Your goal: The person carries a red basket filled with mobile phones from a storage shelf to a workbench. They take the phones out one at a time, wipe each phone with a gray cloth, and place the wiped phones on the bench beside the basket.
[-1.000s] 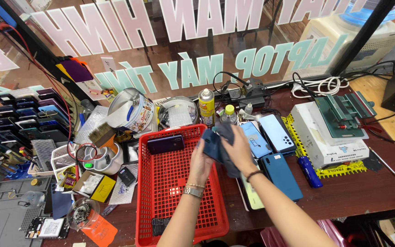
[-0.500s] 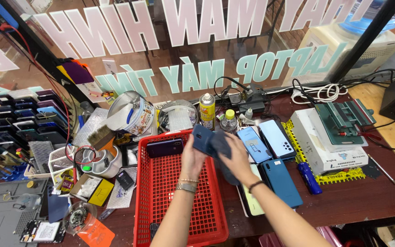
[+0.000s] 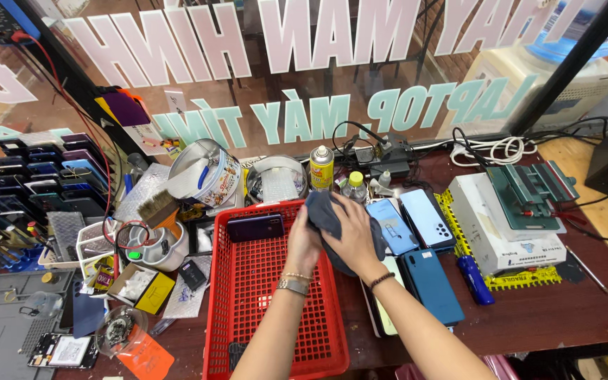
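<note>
Dark grey cloth (image 3: 326, 213) bunching between both hands above far right rim of red mesh basket (image 3: 248, 309). Left hand (image 3: 304, 243) and right hand (image 3: 355, 236) both closing fingers around cloth; whatever is lying inside it is hidden. Dark phone (image 3: 255, 228) lying at basket's far end, rest of basket floor mostly open. Blue phones (image 3: 416, 222) crowding worktop (image 3: 550, 317) just right of hands.
</note>
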Action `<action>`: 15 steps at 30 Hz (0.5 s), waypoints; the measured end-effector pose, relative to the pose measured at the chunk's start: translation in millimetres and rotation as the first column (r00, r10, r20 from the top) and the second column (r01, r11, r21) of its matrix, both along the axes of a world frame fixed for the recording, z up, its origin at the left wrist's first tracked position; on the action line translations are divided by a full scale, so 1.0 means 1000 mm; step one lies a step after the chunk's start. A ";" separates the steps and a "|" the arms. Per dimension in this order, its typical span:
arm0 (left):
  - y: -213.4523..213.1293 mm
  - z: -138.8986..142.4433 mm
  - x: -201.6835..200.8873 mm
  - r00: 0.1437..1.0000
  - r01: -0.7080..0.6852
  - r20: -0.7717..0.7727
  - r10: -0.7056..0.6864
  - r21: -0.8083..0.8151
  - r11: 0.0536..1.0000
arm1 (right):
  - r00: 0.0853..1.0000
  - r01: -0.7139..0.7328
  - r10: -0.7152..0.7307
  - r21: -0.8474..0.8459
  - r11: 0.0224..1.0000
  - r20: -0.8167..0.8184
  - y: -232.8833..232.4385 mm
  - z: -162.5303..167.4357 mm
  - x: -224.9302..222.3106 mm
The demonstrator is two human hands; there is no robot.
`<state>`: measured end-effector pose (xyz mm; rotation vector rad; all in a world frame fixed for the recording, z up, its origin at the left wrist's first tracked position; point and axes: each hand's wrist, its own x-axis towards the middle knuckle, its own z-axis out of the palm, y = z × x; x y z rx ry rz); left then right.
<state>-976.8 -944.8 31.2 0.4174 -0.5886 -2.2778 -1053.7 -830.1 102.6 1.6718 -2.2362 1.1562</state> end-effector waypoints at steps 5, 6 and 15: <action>-0.028 0.026 0.041 0.970 -0.052 0.234 0.068 -0.075 0.996 | 0.892 0.142 -0.125 -0.007 0.990 0.435 0.029 -0.045 -0.005; -0.036 0.030 0.047 0.956 -0.074 0.276 0.102 -0.113 0.991 | 0.810 0.177 -0.181 0.062 0.982 0.558 0.032 -0.056 -0.004; -0.060 0.015 0.064 0.961 -0.123 0.235 0.149 -0.125 0.985 | 0.981 0.048 -0.149 0.596 0.801 0.122 0.051 -0.121 -0.004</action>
